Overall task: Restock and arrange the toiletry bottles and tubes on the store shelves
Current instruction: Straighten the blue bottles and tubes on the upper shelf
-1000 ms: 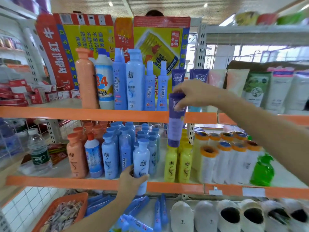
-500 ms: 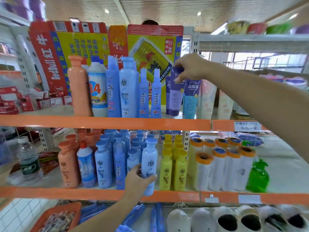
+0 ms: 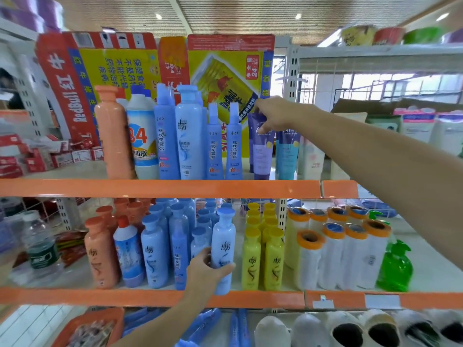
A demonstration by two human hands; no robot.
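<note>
A purple tube [image 3: 260,151] stands cap-down on the upper orange shelf [image 3: 160,188], beside blue tubes [image 3: 288,154]. My right hand [image 3: 275,113] pinches the tube's top end. On the middle shelf [image 3: 150,298] my left hand [image 3: 205,271] grips a light blue bottle [image 3: 223,249] at the front edge, between darker blue bottles [image 3: 154,251] and yellow bottles [image 3: 263,259]. Tall blue bottles [image 3: 188,136], an orange bottle [image 3: 112,134] and a white "84" bottle [image 3: 141,139] line the upper shelf to the left.
RedBull cartons [image 3: 150,71] stand behind the upper row. White rolls with orange caps [image 3: 333,251] and a green pump bottle [image 3: 395,266] fill the middle shelf's right. Below lie blue tubes [image 3: 235,329], slippers [image 3: 350,331] and an orange basket [image 3: 82,326]. A water bottle [image 3: 40,244] stands far left.
My right hand lifted the purple tube from in front of the middle shelf and stood it on the upper shelf. My left hand kept hold of the light blue bottle.
</note>
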